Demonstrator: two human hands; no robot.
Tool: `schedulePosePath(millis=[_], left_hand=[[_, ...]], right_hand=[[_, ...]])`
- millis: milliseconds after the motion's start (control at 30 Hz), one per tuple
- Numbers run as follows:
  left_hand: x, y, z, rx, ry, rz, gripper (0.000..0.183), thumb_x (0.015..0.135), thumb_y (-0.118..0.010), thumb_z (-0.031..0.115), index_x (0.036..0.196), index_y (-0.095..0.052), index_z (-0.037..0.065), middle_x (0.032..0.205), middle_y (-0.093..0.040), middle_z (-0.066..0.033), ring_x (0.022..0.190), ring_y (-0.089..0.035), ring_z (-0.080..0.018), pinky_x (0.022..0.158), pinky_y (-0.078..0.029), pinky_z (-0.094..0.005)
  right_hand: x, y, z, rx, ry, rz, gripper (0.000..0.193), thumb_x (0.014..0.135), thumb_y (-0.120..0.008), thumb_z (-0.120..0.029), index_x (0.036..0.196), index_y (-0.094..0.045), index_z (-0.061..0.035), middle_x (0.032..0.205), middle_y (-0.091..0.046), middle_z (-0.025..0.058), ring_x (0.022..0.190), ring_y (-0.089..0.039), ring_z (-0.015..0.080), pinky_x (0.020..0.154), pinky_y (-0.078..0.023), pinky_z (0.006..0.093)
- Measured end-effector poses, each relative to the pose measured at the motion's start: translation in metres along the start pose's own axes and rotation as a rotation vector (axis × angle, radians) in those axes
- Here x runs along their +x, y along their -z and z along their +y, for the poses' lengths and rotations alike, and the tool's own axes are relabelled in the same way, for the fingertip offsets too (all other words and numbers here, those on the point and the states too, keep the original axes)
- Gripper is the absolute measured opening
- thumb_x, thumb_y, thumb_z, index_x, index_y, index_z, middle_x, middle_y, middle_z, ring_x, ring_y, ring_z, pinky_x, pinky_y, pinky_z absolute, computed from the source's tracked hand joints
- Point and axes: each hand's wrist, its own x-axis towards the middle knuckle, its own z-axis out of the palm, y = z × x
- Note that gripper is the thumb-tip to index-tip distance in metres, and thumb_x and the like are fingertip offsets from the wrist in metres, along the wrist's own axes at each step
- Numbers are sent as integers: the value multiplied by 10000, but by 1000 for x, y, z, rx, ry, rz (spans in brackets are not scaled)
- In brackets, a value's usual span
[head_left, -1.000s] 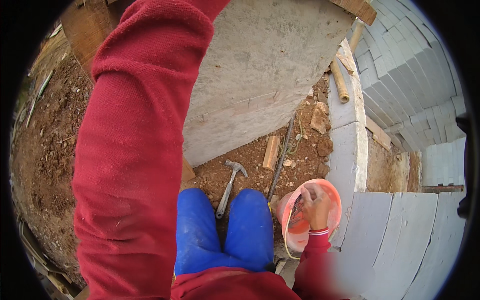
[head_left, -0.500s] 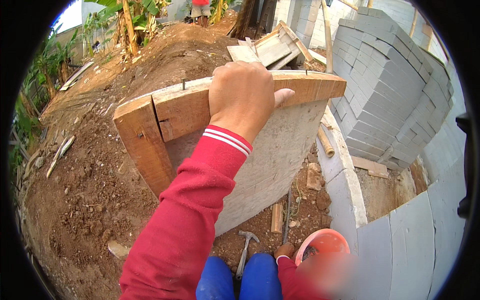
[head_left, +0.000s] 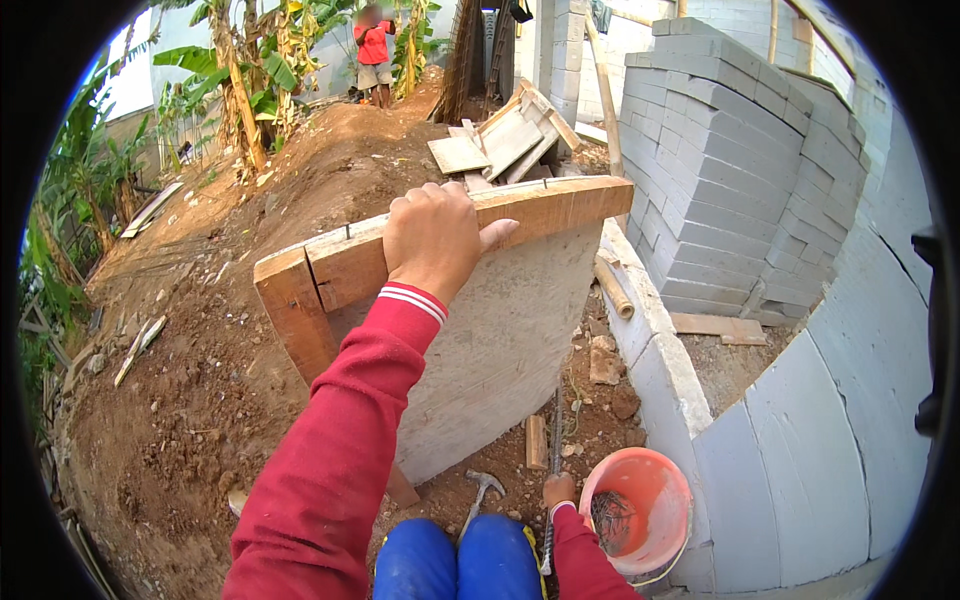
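My left hand (head_left: 432, 235) is closed over the top edge of a formwork panel (head_left: 480, 330), a grey sheet framed with wooden battens. The panel stands tilted on the soil in front of my knees, nails sticking up from its top batten. Low on the right, my right hand (head_left: 560, 490) is wrapped round a long thin metal bar (head_left: 557, 440) that runs above and below the fist. A claw hammer (head_left: 483, 488) lies by my knees, its handle partly hidden. Beside my right hand stands an orange bucket (head_left: 668, 500) with nails (head_left: 612, 518) in it.
A low block wall (head_left: 665, 370) runs along the right, with a tall stack of grey blocks (head_left: 730, 170) behind it. A bamboo piece (head_left: 614, 285) and a short wood offcut (head_left: 537, 442) lie near the panel. Loose boards (head_left: 510, 140) and a standing person (head_left: 374, 50) are farther back.
My view has tipped up and shifted, bringing more of the far person and the bucket's inside into sight. The panel sits lower in view, my left hand still on it. My right hand shows more clearly.
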Motion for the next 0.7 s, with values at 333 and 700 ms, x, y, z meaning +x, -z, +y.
schedulePosePath(millis=[333,700], left_hand=[[-16,32,19,32,-23,-25,761,834,-551,816,816,-664,64,749,-682,-91,727,-707,-235,668,-563,-356],[-25,49,37,24,-26,-13,753,830,-561,813,822,-663,67,770,-689,-85,745,-707,-231,669,-556,-357]], right_hand=[[-4,171,-94,1891,-606,-609,94,1009,-469,-66,1068,-488,6,766,-468,6,575,-458,118,500,-413,257],[-196,254,-94,2279,-625,-725,293,1070,-537,-268,1120,-494,17,816,-445,15,604,-434,97,515,-389,237]])
